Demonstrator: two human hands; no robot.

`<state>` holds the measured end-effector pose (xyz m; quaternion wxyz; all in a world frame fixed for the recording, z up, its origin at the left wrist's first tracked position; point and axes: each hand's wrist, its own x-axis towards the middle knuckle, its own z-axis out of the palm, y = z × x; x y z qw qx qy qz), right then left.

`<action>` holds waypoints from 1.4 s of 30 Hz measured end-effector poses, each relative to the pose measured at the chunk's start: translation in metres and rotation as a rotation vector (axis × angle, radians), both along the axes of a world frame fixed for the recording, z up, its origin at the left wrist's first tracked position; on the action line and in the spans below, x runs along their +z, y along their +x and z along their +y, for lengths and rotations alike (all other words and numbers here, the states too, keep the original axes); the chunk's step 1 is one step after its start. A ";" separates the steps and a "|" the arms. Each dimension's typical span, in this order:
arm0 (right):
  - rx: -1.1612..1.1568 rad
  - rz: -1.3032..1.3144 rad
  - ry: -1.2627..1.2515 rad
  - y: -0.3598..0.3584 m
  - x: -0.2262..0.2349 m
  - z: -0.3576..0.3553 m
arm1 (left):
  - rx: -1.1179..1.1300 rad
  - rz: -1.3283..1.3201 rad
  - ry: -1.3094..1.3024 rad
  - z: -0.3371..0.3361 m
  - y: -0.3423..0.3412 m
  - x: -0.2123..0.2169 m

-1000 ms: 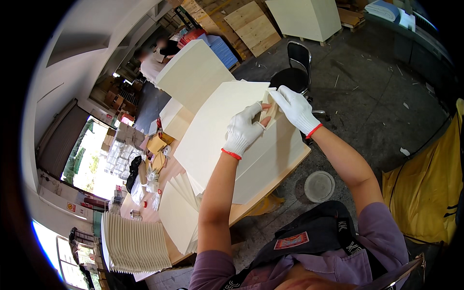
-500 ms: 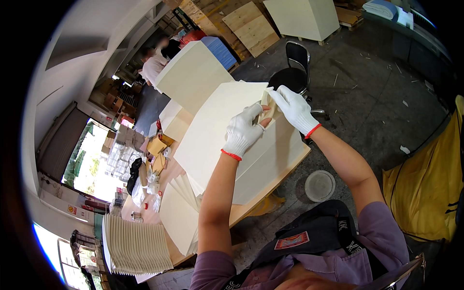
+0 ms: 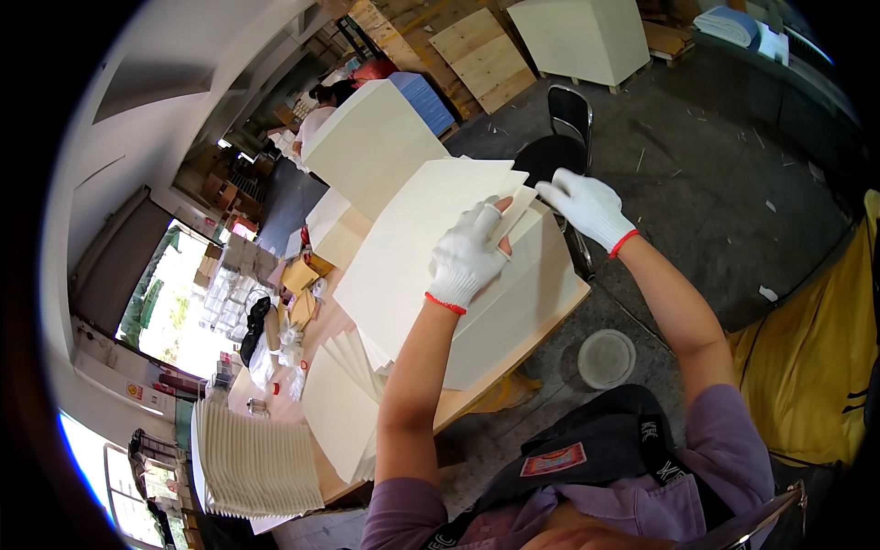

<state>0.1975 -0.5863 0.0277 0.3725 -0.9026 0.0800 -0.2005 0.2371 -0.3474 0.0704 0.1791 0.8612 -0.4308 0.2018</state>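
Observation:
A tall stack of large cream sheets [image 3: 417, 225] rests on the wooden table in front of me. My left hand [image 3: 466, 257], in a white glove with bare thumb and index fingertips, lies over the stack's right part. Its thumb and fingers grip several upper sheets near their edge. The sheet corners there stand fanned apart. Just right of those corners is my right hand [image 3: 588, 209], also gloved, with nothing visible in it. Its thumb and fingers point left, slightly apart. Beside my left forearm lies a looser fan of cream sheets [image 3: 335, 403].
A ridged cream pile [image 3: 257, 454] stands at the table's near left end. Behind the stack rises a taller cream block [image 3: 380, 133]. A black chair [image 3: 555, 151] stands beyond my right hand, with a round bucket [image 3: 606, 358] on the floor below. Another person [image 3: 316, 119] is far back.
My right hand has moved right, away from the sheets' corner. The bent sheet edges have flattened and fanned out. My left hand stays on the stack.

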 end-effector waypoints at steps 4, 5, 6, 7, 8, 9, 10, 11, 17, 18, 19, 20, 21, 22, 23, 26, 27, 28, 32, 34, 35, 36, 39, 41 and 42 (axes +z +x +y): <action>0.126 -0.145 -0.274 -0.002 -0.016 0.002 | 0.030 0.022 0.065 -0.002 0.000 0.001; 0.110 -0.251 -0.379 -0.002 -0.017 0.003 | 0.053 0.034 0.077 -0.004 0.000 0.002; 0.121 -0.302 -0.443 0.000 -0.015 0.000 | 0.075 0.048 0.090 -0.008 0.002 0.004; 0.135 -0.328 -0.480 0.002 -0.013 -0.002 | 0.097 0.061 0.102 -0.012 0.005 0.006; 0.150 -0.358 -0.516 0.004 -0.009 -0.002 | 0.123 0.051 0.100 -0.015 0.012 0.004; 0.166 -0.387 -0.552 0.006 -0.005 -0.002 | 0.147 0.040 0.096 -0.017 0.020 0.001; 0.190 -0.397 -0.538 0.010 0.001 0.000 | 0.173 0.030 0.092 -0.018 0.026 -0.002; 0.215 -0.381 -0.436 0.012 0.002 0.004 | 0.169 0.033 0.091 -0.020 0.029 -0.002; 0.181 -0.214 0.209 0.017 -0.001 0.029 | 0.151 0.374 -0.034 -0.011 0.018 0.005; 0.161 -0.198 0.254 0.020 -0.005 0.028 | 0.131 0.438 -0.058 -0.009 0.015 0.009; 0.140 -0.183 0.301 0.022 -0.009 0.028 | 0.110 0.503 -0.082 -0.009 0.013 0.011; 0.140 -0.160 0.300 0.020 -0.007 0.029 | 0.109 0.492 -0.080 -0.008 0.009 0.013; 0.141 -0.160 0.303 0.019 -0.007 0.030 | 0.107 0.481 -0.077 -0.008 0.004 0.014; 0.142 -0.159 0.306 0.018 -0.007 0.031 | 0.104 0.471 -0.074 -0.008 0.003 0.014; 0.143 -0.183 0.314 0.017 -0.008 0.032 | 0.112 0.486 -0.077 -0.008 0.002 0.015; 0.142 -0.197 0.310 0.015 -0.008 0.032 | 0.121 0.530 -0.087 -0.009 0.003 0.015; 0.139 -0.196 0.310 0.015 -0.008 0.031 | 0.115 0.542 -0.091 -0.009 0.003 0.015; 0.136 -0.196 0.310 0.015 -0.008 0.031 | 0.109 0.554 -0.095 -0.009 0.003 0.016; 0.120 -0.233 0.305 0.014 -0.006 0.036 | 0.023 0.559 -0.269 -0.006 0.014 -0.002; 0.109 -0.232 0.287 0.015 -0.008 0.035 | 0.077 0.487 -0.159 -0.007 0.011 0.003; 0.109 -0.220 0.277 0.017 -0.009 0.032 | 0.092 0.454 -0.116 -0.007 0.010 0.005; 0.108 -0.215 0.272 0.017 -0.011 0.032 | 0.082 0.434 -0.097 -0.007 0.010 0.005; 0.102 -0.224 0.277 0.018 -0.013 0.033 | 0.091 0.387 -0.029 -0.007 0.006 0.008; 0.102 -0.256 0.295 0.019 -0.014 0.035 | 0.097 0.385 -0.020 -0.007 0.005 0.008; 0.103 -0.261 0.296 0.019 -0.015 0.034 | 0.093 0.397 -0.036 -0.007 0.006 0.008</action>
